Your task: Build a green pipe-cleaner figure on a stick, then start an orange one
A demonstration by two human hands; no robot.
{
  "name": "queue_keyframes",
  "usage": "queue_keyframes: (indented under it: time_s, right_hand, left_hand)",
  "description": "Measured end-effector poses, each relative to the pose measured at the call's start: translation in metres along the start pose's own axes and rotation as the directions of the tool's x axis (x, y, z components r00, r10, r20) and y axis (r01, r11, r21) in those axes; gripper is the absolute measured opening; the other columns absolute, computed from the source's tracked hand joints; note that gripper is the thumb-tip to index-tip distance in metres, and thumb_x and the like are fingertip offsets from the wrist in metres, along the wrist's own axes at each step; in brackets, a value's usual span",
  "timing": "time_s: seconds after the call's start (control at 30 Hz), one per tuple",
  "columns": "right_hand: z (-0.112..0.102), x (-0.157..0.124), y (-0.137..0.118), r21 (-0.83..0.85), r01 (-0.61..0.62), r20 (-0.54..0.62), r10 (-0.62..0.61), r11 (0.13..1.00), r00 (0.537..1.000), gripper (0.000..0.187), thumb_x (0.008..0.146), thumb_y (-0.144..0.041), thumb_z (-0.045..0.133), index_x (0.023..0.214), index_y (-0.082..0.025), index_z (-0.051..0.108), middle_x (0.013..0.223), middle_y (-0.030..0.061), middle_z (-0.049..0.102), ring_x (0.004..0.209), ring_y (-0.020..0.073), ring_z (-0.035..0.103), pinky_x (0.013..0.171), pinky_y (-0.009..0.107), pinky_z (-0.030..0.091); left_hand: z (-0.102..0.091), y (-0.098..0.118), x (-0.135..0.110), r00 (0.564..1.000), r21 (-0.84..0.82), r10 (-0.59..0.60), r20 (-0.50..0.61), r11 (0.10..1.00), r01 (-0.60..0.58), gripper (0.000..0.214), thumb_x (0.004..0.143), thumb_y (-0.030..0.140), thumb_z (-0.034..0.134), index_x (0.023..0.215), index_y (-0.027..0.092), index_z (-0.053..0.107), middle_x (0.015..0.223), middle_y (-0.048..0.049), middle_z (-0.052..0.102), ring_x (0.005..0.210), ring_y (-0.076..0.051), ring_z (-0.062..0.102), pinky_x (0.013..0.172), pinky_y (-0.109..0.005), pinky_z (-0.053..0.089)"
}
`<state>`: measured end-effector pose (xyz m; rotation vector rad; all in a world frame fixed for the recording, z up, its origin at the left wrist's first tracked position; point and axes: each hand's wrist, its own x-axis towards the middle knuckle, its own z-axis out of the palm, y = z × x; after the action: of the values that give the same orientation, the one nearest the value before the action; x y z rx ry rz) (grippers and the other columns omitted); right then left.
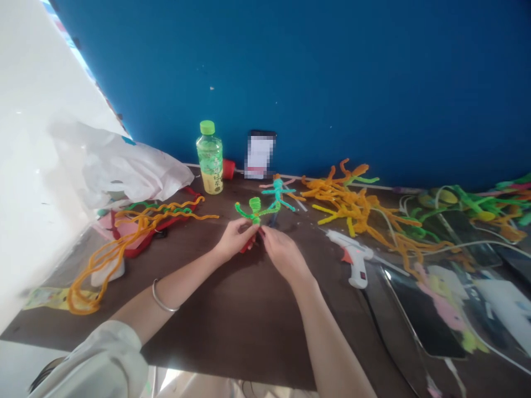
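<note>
A green pipe-cleaner figure (pixel 255 207) with a coiled head and outstretched arms stands up between my two hands over the middle of the table. My left hand (pixel 236 239) pinches its lower body. From the other side, my right hand (pixel 282 249) has its fingers closed at the figure's lower end, where a bit of red shows. What exactly the right fingertips grip is too small to tell. Just behind, a turquoise pipe-cleaner figure (pixel 277 192) is close to the green figure's right arm.
A green-capped drink bottle (pixel 210 163) and a phone (pixel 260 156) stand at the back. Right lie orange pipe-cleaner pieces (pixel 360 207), a white glue gun (pixel 352 257) with its cord, and a dark tablet (pixel 423 315). Left are orange strands (pixel 120 251) and a plastic bag (pixel 136 166).
</note>
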<state>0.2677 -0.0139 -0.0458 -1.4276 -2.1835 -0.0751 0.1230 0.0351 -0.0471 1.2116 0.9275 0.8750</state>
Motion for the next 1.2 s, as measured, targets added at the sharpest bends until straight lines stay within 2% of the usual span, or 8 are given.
queue_keyframes:
  time_s: [0.17,0.4,0.57,0.87,0.97,1.07,1.13,1.2]
  right_hand:
    - [-0.009,0.002,0.001,0.049,0.038,0.055,-0.041,0.998,0.998,0.027,0.085,-0.01,0.036,0.105,-0.014,0.055,0.099,0.0126,0.063,0.088,0.0224,0.059,0.077,0.038,0.048]
    - [-0.011,0.0,0.002,0.156,0.118,-0.024,-0.116,0.981,0.993,0.032,0.087,-0.013,0.037,0.116,-0.017,0.051,0.116,0.0107,0.057,0.109,0.0203,0.05,0.092,0.039,0.042]
    - [-0.008,-0.001,0.001,0.04,0.112,-0.123,-0.106,0.993,0.987,0.027,0.087,-0.015,0.042,0.111,-0.016,0.056,0.108,0.01,0.062,0.099,0.0204,0.056,0.085,0.036,0.045]
    - [-0.009,-0.002,0.001,-0.09,0.069,-0.144,-0.082,0.994,0.986,0.025,0.087,-0.017,0.042,0.104,-0.017,0.06,0.094,0.0094,0.066,0.082,0.0191,0.059,0.072,0.032,0.041]
    - [-0.005,-0.001,0.001,-0.034,-0.003,-0.167,-0.003,0.999,0.986,0.025,0.087,-0.019,0.042,0.1,-0.019,0.062,0.088,0.0084,0.067,0.079,0.0184,0.059,0.071,0.031,0.041]
    - [-0.001,0.001,-0.003,0.177,-0.105,-0.192,0.139,0.979,0.971,0.024,0.087,-0.022,0.041,0.09,-0.02,0.064,0.082,0.0068,0.066,0.078,0.0178,0.059,0.072,0.031,0.043]
    - [0.002,0.003,-0.006,0.365,-0.206,-0.176,0.284,0.908,0.942,0.022,0.086,-0.026,0.043,0.083,-0.02,0.064,0.079,0.006,0.066,0.075,0.0173,0.059,0.07,0.031,0.045]
    - [0.004,0.006,-0.01,0.544,-0.326,-0.109,0.45,0.773,0.886,0.021,0.083,-0.03,0.047,0.076,-0.018,0.063,0.073,0.0052,0.064,0.068,0.0166,0.058,0.065,0.03,0.046]
  left_hand:
    - [-0.002,0.001,0.001,0.998,-0.05,-0.054,0.023,0.997,0.055,0.033,0.067,0.044,0.062,0.069,0.011,0.056,0.047,0.0033,0.051,0.031,-0.004,0.041,0.03,-0.015,0.027]
    - [-0.008,-0.003,0.007,0.979,-0.372,-0.164,0.125,0.907,0.199,0.023,0.067,0.031,0.067,0.073,0.009,0.061,0.051,0.0029,0.052,0.042,-0.001,0.045,0.039,-0.011,0.034]
    - [-0.007,0.0,0.007,0.95,-0.443,-0.224,0.217,0.844,0.301,0.02,0.068,0.027,0.067,0.074,0.01,0.061,0.053,0.0019,0.053,0.045,-0.001,0.049,0.041,-0.009,0.036]
    - [-0.007,0.0,0.003,0.92,-0.457,-0.246,0.306,0.809,0.369,0.021,0.066,0.027,0.07,0.077,0.011,0.063,0.056,0.0008,0.056,0.05,-0.003,0.052,0.049,-0.013,0.044]
    - [-0.007,-0.002,0.002,0.937,-0.43,-0.208,0.279,0.846,0.316,0.025,0.064,0.029,0.071,0.078,0.01,0.063,0.056,0.0005,0.055,0.051,-0.005,0.052,0.048,-0.015,0.042]
    - [-0.006,-0.003,0.003,0.958,-0.403,-0.119,0.262,0.888,0.221,0.029,0.064,0.031,0.07,0.08,0.009,0.062,0.055,0.0009,0.053,0.048,-0.004,0.049,0.044,-0.015,0.037]
    - [-0.005,-0.004,0.002,0.964,-0.382,-0.068,0.257,0.909,0.165,0.03,0.066,0.033,0.068,0.082,0.009,0.06,0.055,0.0016,0.052,0.046,-0.004,0.047,0.043,-0.015,0.035]
    - [-0.004,-0.004,0.001,0.968,-0.324,-0.035,0.25,0.939,0.117,0.031,0.068,0.036,0.065,0.083,0.009,0.059,0.056,0.0018,0.052,0.045,-0.004,0.047,0.043,-0.016,0.036]
